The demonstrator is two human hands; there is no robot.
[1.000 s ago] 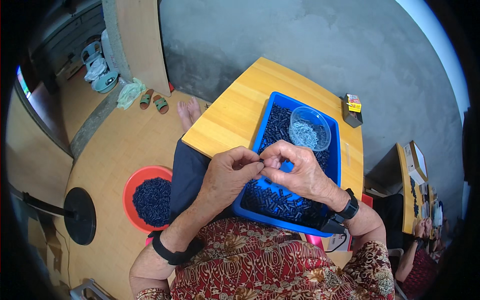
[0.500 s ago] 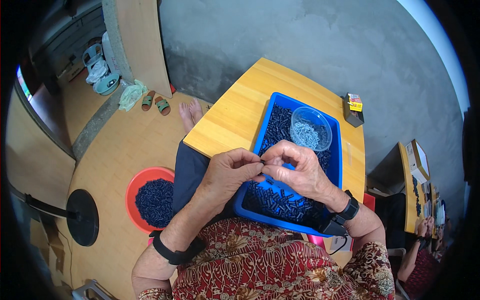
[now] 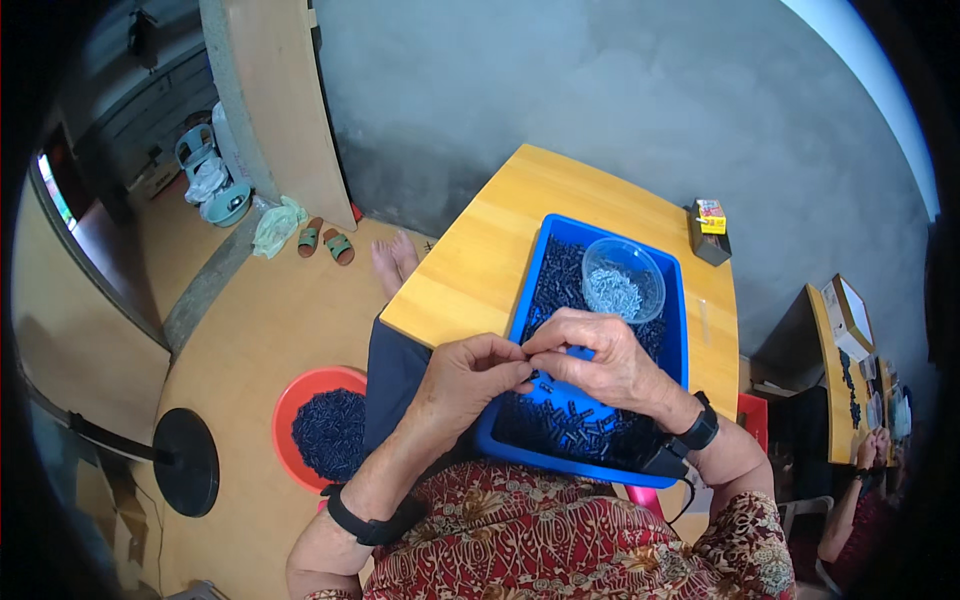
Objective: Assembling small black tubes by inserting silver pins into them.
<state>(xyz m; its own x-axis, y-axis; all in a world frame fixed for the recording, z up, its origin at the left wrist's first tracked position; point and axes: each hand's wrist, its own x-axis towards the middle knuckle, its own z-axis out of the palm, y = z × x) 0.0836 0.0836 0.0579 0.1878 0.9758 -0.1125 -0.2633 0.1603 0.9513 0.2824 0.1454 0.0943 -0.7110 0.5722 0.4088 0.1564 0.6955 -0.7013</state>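
Note:
My left hand (image 3: pixel 465 383) and my right hand (image 3: pixel 602 360) meet fingertip to fingertip over a blue plastic tray (image 3: pixel 684 335). Both are closed in a pinch. A bit of a small black piece (image 3: pixel 533 375) shows at the left fingertips; whatever the right fingers grip is hidden. Loose black tubular pieces (image 3: pixel 572 428) lie in the near part of the tray, with more along its far left side. Inside the tray's far right corner stands a clear round tub (image 3: pixel 654 290) containing small silvery metal pieces (image 3: pixel 612 292).
The tray rests on a wooden table (image 3: pixel 475 250) against a grey wall. A dark box (image 3: pixel 711 247) with a yellow packet sits at the table's right. On the floor at left, a red basin (image 3: pixel 284 425) holds black pieces, near a black round base (image 3: pixel 187 460). Another person's hands (image 3: pixel 873 447) work far right.
The whole view has shifted, so the table, tray and basin appear lower. My hands stay pinched together over the tray, with the fingers slightly rearranged.

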